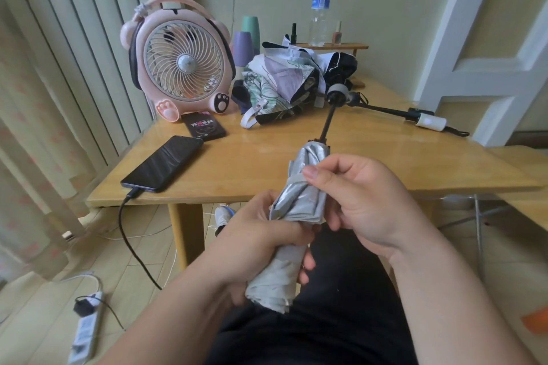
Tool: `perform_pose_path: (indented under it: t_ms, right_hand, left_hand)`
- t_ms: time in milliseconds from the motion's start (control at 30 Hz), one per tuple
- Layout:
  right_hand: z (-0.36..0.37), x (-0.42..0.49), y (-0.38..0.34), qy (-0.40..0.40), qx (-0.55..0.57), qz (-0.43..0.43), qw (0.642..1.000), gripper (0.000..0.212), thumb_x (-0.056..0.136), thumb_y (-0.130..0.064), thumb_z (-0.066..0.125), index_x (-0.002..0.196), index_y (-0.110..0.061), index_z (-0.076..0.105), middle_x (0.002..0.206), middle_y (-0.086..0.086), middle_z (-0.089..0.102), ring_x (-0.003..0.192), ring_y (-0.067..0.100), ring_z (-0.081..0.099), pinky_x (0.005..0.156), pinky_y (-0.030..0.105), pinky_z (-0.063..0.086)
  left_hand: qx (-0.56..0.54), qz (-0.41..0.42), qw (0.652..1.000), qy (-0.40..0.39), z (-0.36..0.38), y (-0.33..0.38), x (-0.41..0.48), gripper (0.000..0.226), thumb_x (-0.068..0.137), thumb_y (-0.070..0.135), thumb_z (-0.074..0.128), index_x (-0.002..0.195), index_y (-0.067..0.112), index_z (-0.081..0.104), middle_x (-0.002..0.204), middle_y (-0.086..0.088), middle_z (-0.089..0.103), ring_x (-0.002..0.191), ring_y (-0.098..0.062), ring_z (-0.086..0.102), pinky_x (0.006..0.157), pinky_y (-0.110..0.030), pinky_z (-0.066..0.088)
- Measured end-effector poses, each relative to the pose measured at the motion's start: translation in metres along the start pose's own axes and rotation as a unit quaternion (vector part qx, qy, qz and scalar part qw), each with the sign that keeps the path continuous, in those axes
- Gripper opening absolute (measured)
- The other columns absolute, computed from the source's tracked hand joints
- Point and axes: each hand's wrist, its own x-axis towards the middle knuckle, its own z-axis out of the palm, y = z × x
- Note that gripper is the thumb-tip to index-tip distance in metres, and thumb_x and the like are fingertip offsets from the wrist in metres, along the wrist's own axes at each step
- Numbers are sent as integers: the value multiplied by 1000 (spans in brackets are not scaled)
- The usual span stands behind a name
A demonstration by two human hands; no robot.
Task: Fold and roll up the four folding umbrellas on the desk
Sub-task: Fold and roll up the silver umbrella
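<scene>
I hold a silver-grey folding umbrella (299,204) in front of the desk edge, its black shaft pointing away toward a grey handle (338,92). My left hand (258,240) grips the rolled canopy around its lower half. My right hand (358,201) pinches the umbrella's grey strap against the canopy near the top. A heap of unfolded umbrellas (281,83), patterned white, lilac and green with dark navy parts, lies at the back of the wooden desk (267,163). One of them has its black shaft and white handle (430,121) stretched out to the right.
A pink desk fan (178,59) stands at the back left, with a small dark card (207,124) before it. A black phone (163,163) on a charging cable lies at the left front. Cups, a water bottle (320,6) and small bottles stand behind the heap. A power strip (86,329) lies on the floor.
</scene>
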Motion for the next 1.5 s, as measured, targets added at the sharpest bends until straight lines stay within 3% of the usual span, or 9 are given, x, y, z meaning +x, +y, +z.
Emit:
perform_pose_path:
  t_ms: [167, 333, 500, 667, 833, 1033, 1133, 1300, 1500]
  right_hand:
    - [1, 0, -2, 17, -6, -8, 1000, 20, 92, -15, 72, 74, -7, 65, 60, 17, 62, 37, 18, 48, 35, 20, 34]
    - [13, 0, 7, 50, -90, -37, 994, 18, 89, -15, 77, 76, -4, 71, 60, 9, 68, 48, 10, 55, 47, 21, 43]
    - [16, 0, 3, 42, -75, -26, 996, 20, 89, -12, 76, 75, 1, 71, 47, 2, 59, 32, 16, 43, 35, 19, 34]
    - [7, -5, -4, -6, -84, -4, 996, 22, 91, -19, 73, 75, -6, 69, 39, 11, 52, 29, 16, 41, 42, 15, 37]
    - [5, -13, -5, -97, -136, 19, 986, 25, 97, -22, 67, 82, -2, 66, 42, 16, 55, 33, 24, 50, 50, 27, 47]
    - [9, -14, -6, -79, -164, 22, 983, 24, 93, -22, 71, 78, -3, 69, 42, 7, 57, 35, 16, 51, 53, 24, 44]
    - [7, -17, -6, -62, -204, 28, 977, 24, 90, -26, 75, 77, -6, 71, 40, -3, 55, 37, 10, 50, 51, 20, 44]
    - [9, -20, -8, -54, -248, 15, 967, 26, 90, -29, 75, 75, -7, 70, 57, 6, 64, 50, 7, 50, 54, 24, 42]
    - [2, -27, -11, -74, -239, 39, 967, 26, 89, -28, 76, 73, -10, 70, 51, -1, 59, 45, 5, 48, 51, 19, 39]
  left_hand:
    - [-39, -35, 997, -63, -2, -3, -2, 42, 83, 5, 69, 125, 5, 60, 111, -20, 69, 76, -38, 67, 69, -47, 58]
    - [18, -37, 999, -30, 5, -4, -2, 13, 72, 15, 79, 81, 24, 74, 78, -16, 59, 63, -25, 58, 59, -34, 49]
    - [-21, -5, 999, 39, 10, -7, 4, 69, 58, 64, 86, 102, 13, 72, 79, -19, 55, 51, -28, 54, 53, -33, 40]
    - [59, 10, 998, 22, 8, -3, -4, 18, 75, 27, 74, 86, 13, 70, 71, -18, 57, 59, -31, 61, 53, -30, 49]
    - [94, -24, 995, -38, 7, 8, -7, 14, 75, 16, 67, 82, 5, 72, 82, -23, 64, 76, -29, 61, 74, -41, 47]
    - [126, -17, 985, 116, 15, -18, -3, 32, 58, 35, 60, 82, 16, 70, 76, -17, 69, 76, -33, 68, 88, -63, 48]
    - [58, -27, 985, 158, 12, -30, -7, 45, 65, 30, 58, 107, 16, 68, 78, -28, 70, 66, -38, 71, 64, -40, 55]
    - [22, -31, 992, 122, 14, -30, -17, 35, 95, 21, 41, 106, 3, 69, 76, -34, 69, 64, -41, 71, 59, -33, 53]
    - [-117, -6, 993, 13, 10, -24, -19, 51, 68, 7, 48, 117, 5, 66, 80, -30, 56, 66, -38, 62, 61, -41, 55]
